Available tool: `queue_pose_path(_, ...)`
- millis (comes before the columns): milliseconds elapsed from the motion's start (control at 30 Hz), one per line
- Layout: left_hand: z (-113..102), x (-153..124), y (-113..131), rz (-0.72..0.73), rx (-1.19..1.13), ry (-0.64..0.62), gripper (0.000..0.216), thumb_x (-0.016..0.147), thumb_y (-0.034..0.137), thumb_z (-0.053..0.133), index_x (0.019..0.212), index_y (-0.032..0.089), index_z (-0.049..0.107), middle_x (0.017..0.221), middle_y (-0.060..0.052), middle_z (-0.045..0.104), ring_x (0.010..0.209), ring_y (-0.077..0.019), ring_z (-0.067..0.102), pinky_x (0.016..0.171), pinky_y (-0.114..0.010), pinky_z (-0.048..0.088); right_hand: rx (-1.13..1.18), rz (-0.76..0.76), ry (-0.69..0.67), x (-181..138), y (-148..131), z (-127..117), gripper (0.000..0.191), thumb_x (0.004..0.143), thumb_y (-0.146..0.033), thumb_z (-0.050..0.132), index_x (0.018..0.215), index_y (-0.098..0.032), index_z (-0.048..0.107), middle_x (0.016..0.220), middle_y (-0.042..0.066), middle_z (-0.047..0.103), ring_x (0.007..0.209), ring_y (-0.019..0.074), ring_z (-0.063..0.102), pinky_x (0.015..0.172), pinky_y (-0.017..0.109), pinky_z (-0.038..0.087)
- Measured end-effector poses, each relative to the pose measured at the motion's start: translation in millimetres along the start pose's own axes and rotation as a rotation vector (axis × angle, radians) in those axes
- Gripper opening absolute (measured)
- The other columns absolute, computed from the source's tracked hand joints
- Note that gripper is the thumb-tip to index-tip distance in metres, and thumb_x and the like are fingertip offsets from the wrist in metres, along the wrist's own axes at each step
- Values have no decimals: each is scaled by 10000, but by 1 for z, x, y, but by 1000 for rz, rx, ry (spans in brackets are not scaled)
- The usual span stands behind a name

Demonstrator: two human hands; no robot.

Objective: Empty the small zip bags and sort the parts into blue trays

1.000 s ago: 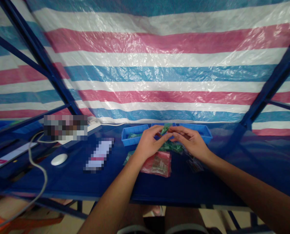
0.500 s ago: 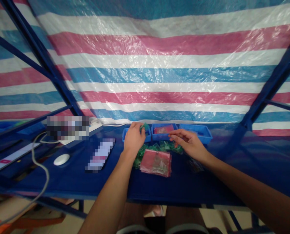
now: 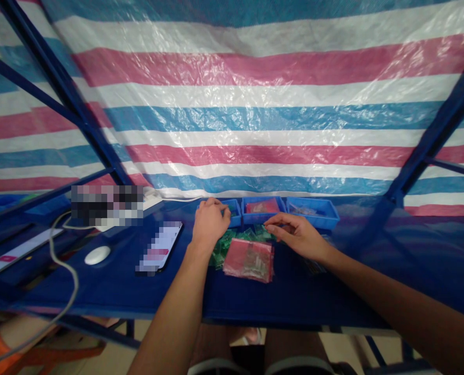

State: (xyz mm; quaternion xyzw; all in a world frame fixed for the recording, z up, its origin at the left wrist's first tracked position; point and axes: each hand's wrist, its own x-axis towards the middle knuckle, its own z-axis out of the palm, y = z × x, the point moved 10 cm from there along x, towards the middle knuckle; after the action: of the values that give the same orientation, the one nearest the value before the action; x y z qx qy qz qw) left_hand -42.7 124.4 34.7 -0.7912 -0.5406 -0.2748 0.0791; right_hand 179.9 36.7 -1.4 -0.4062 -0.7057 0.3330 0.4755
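Note:
My left hand point(image 3: 212, 221) reaches over the near left side of the left blue bin point(image 3: 236, 220); its fingers curl down and their tips are partly hidden, so I cannot make out what is in them. A little green shows inside that bin. My right hand point(image 3: 294, 232) has thumb and forefinger pinched at the edge of a green plastic packet point(image 3: 262, 231), over a loose pile of green packets point(image 3: 226, 245). In front of the pile lies a stack of pink-red plastic packets point(image 3: 249, 260) with greyish contents.
More red packets point(image 3: 262, 207) lie in the middle blue bin point(image 3: 249, 221), and clear packets point(image 3: 305, 209) in the right bin point(image 3: 325, 221). Dark clear packets point(image 3: 313, 265) sit under my right wrist. A phone point(image 3: 161, 247), a white mouse point(image 3: 98, 255) and a cable point(image 3: 65, 260) are at left.
My left hand has shifted slightly left and lower at the left bin; the green packet at its fingertips no longer shows there. My right hand has moved left and down toward the green pile.

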Motion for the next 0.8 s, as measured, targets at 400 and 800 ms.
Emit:
queue_pose_path(400, -6, -5, 15, 16, -96, 65, 478, 1073, 499, 468, 976, 192, 822, 1136, -138, 755, 1079, -292, 676, 1015, -453, 506, -512, -313, -262, -10, -13, 25, 402, 978, -184, 646, 1362, -274, 725, 1440, 105, 696, 1367, 293, 622, 1175, 507, 486)
queue_pose_path(800, -25, -7, 53, 230, -447, 150, 353, 1082, 390, 505, 990, 199, 786, 1036, -85, 758, 1051, -245, 690, 1029, -419, 528, -632, -295, -251, -1, -2, 19, 277, 972, -127, 615, 1146, -251, 792, 1121, 70, 815, 1048, 260, 758, 985, 418, 578)
